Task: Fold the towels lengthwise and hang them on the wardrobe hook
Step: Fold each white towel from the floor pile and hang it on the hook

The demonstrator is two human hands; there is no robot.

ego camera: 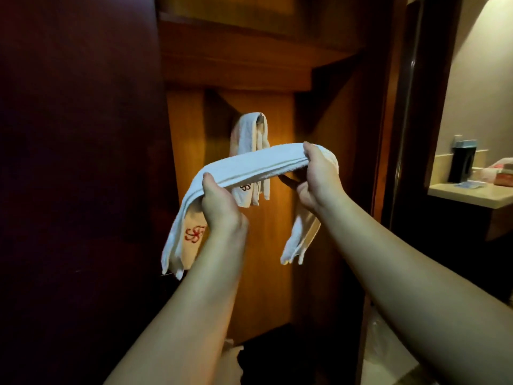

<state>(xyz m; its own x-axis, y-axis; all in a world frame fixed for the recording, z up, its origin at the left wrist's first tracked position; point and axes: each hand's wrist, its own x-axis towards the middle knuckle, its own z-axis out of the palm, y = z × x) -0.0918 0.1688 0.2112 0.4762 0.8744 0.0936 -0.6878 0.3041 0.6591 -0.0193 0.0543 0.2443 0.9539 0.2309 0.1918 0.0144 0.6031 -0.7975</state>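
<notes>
A white towel [258, 163], folded into a long narrow strip, stretches between both hands in front of the wardrobe. My left hand [219, 201] grips it near its left part, where an end with a red embroidered mark hangs down. My right hand [316, 176] grips the right part, and that end also droops. Behind it, another folded white towel [251, 134] hangs over a small metal hook [261, 118] on the wooden back panel. The held towel is below and in front of that hook.
A dark wardrobe door [77, 162] stands open at the left. Wooden shelves [249, 62] run above the hook. At the right, a doorway shows a counter [472, 193] with a dark container [462, 162] and small items.
</notes>
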